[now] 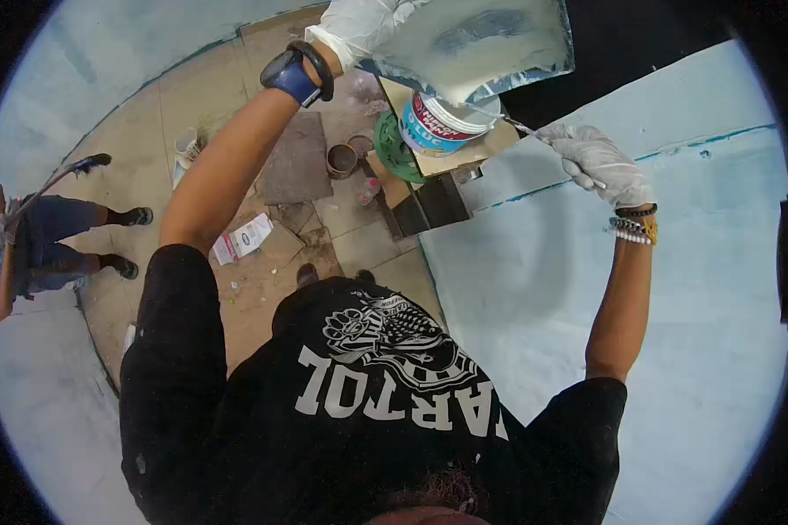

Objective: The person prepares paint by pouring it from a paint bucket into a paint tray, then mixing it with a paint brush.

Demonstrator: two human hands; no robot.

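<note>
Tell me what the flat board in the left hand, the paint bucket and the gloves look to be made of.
Board: probably metal, as its bare lower edge shines silvery; pale paste coats its face. Paint bucket: likely plastic, white and smooth, with a glossy printed label. Gloves on the left hand and right hand: thin, wrinkled white, probably latex or similar.

White gloves (pixel 600 157), pale blue wall (pixel 700 289), black shirt (pixel 359 411) with white print, white-and-red bucket (pixel 442 122)
</note>
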